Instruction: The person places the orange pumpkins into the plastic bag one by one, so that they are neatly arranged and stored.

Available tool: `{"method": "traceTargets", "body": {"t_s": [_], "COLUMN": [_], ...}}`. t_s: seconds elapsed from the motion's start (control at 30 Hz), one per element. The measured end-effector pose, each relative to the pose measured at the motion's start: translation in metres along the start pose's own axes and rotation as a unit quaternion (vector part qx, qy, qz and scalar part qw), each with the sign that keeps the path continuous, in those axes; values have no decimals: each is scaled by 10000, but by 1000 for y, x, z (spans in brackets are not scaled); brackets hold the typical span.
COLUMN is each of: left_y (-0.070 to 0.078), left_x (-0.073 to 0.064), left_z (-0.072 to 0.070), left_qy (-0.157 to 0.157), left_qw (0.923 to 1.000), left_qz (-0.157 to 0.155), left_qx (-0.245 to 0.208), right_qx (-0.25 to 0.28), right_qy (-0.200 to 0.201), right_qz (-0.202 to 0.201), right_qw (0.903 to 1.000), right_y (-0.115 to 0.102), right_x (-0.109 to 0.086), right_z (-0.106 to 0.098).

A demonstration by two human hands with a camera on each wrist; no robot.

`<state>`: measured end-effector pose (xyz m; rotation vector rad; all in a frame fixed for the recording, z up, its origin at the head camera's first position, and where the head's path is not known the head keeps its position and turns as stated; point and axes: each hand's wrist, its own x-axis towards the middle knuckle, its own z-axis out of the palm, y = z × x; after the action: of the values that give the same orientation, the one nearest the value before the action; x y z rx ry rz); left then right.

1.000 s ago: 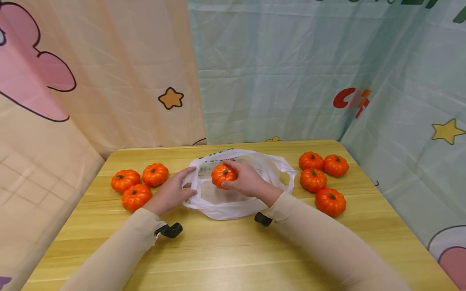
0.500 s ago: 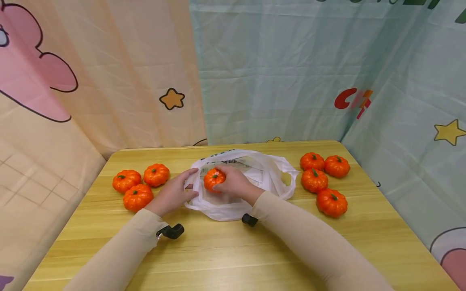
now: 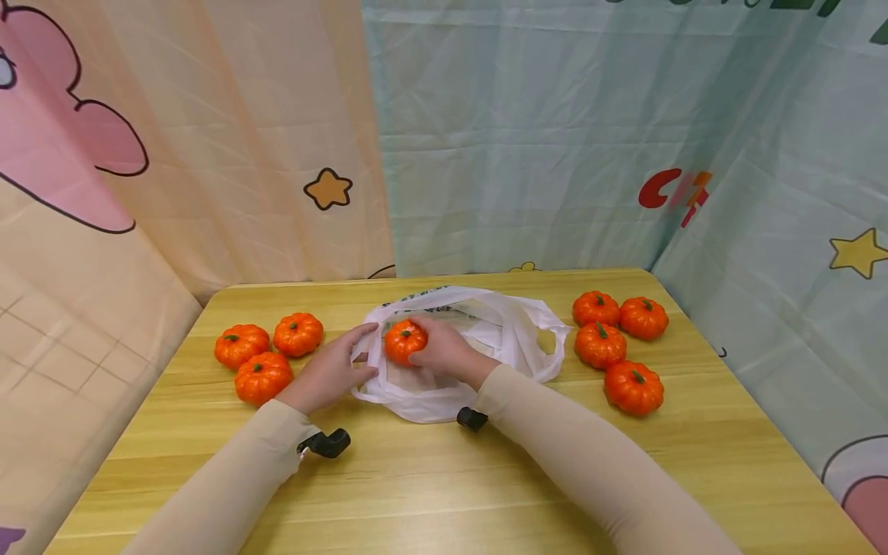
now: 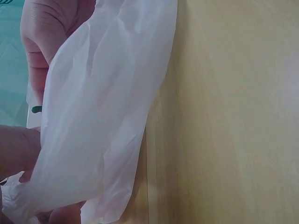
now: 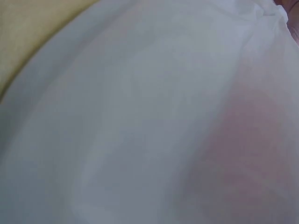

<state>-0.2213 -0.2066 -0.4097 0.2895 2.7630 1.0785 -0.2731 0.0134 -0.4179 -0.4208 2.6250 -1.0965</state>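
Note:
In the head view, my right hand [image 3: 447, 351] grips a small orange pumpkin [image 3: 405, 343] with a green stem, inside the opening of a white plastic bag [image 3: 430, 405]. At the bag's left edge, my left hand [image 3: 333, 370] pinches the rim between thumb and fingers and holds the mouth apart. The left wrist view has the bag's translucent side [image 4: 98, 121] across the middle, fingers at its left, and a bit of green stem [image 4: 36, 109]. White bag film [image 5: 140, 116] fills most of the right wrist view, with a pinkish shape showing through it.
Three pumpkins [image 3: 264, 378] sit left of the bag on the wooden table [image 3: 388, 493]. Several more [image 3: 600, 344] are grouped at the right, near the bag's looped handle [image 3: 555, 351]. Printed curtains [image 3: 513, 154] stand behind and beside the table.
My right hand has moved left and slightly down with the pumpkin, deeper toward the bag's left side. My left hand stays at the bag's rim.

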Motion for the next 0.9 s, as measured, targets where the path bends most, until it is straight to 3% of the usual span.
{"method": "traceTargets", "body": {"t_s": [0.73,0.9], "left_y": [3,4], "left_x": [0,-1], "left_z": [0,1], "left_qy": [-59,-69], "left_qw": [9999,9998], "left_qz": [-146,-146], "left_qx": [-50,-104], "right_qx": [183,111], "right_qy": [-102,-118], "right_qz": [328,221], "right_qw": [9992,9996], "right_y": [-2,-2], "right_x": [-3,-5], "right_z": [1,0]}}
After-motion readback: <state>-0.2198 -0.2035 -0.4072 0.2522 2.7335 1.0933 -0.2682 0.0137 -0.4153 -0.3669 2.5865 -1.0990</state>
